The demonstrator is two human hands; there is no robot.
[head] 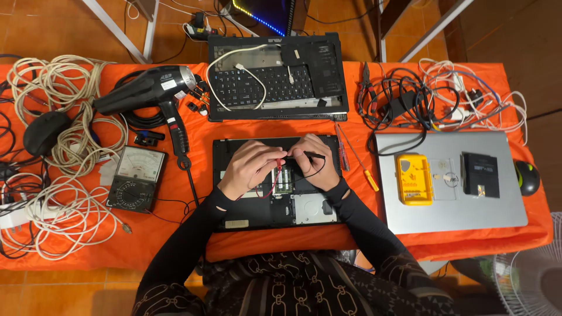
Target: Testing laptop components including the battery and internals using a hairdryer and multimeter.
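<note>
Right at the middle of the orange tablecloth [351, 126] lies an opened laptop base [275, 182], black, bottom cover off, its green boards and silver drive bay bare. The left hand [250, 168] pinches a red probe [275, 161] over the boards; the right hand [316, 160] pinches a black probe [313, 155] just beside it, both tips near the green memory module [283, 178]. Left of the base sits an analog multimeter [137, 178] with a pale dial face, and above that a black hair dryer [153, 89]. Right of the base rests a closed silver laptop [451, 210] carrying a yellow tester [414, 179] and a flat black box [480, 174]. A white label strip [237, 224] shows on the base's near-left edge
</note>
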